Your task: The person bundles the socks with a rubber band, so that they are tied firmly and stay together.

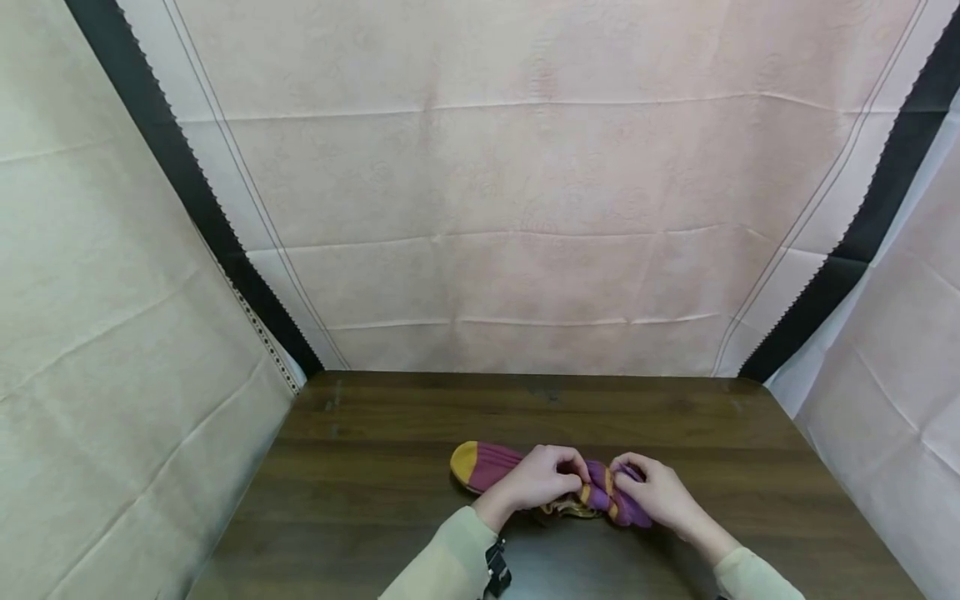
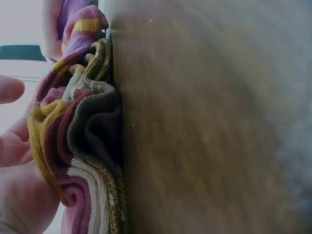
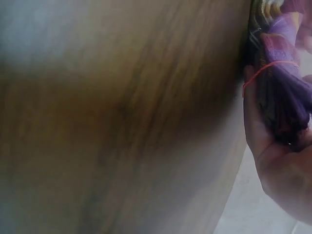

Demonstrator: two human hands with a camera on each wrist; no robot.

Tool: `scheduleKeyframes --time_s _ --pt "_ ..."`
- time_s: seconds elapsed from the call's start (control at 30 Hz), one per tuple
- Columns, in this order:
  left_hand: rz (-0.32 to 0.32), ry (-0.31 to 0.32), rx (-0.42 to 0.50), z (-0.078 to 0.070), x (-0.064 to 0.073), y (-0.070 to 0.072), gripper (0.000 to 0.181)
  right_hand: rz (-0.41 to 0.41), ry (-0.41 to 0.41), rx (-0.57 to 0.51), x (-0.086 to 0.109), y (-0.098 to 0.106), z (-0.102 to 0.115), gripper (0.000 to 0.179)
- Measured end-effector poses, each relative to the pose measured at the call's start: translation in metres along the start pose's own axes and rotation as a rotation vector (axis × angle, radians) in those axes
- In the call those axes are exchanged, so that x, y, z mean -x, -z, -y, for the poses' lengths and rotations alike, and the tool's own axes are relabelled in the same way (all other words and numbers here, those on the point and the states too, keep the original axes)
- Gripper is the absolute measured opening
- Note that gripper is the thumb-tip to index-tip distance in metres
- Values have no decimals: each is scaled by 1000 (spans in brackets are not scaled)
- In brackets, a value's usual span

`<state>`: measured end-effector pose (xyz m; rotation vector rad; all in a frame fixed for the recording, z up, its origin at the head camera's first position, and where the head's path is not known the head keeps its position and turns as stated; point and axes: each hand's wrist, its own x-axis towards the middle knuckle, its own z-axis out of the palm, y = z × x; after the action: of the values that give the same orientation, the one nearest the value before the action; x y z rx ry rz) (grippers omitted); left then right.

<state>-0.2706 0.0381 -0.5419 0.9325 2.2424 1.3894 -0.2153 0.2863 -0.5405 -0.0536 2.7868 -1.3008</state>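
A bundle of striped socks [image 1: 495, 465] lies on the wooden table, its plum toe end with a yellow tip to the left. In the left wrist view the folded sock layers [image 2: 100, 190] are plum, mustard, cream and dark. My left hand [image 1: 542, 481] holds the middle of the bundle from above with curled fingers. My right hand [image 1: 654, 492] grips the gathered purple cuff end [image 3: 287, 97], thumb along one side. A thin red rubber band [image 3: 265, 70] circles this end and stretches out to the right thumb. Some right fingertips are hidden behind the cuffs.
The brown wooden table [image 1: 405, 417] has rounded far corners. Pale creased cloth [image 1: 525, 183] rises behind it, with more cloth at both sides and dark strips [image 1: 225, 242] along the seams. Light sleeves [image 1: 457, 554] cover the forearms.
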Motion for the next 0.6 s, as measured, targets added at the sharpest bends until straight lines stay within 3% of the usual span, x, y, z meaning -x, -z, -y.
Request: scheduleKeyframes --time_s 0.07,0.23,0.3,0.47,0.6 --pt "5 -3 -8 0 0 0 8 35 -22 -70 2 2 0 21" --pt "12 4 -19 -3 0 0 8 127 -61 -268 5 5 1 76" --pt "15 8 -19 -4 0 1 8 156 -71 -369 5 6 1 89" --pt "20 8 -11 -4 -1 1 6 199 -130 -666 9 6 -2 79" --pt "20 8 8 -2 0 1 5 216 -107 -732 11 2 -6 84"
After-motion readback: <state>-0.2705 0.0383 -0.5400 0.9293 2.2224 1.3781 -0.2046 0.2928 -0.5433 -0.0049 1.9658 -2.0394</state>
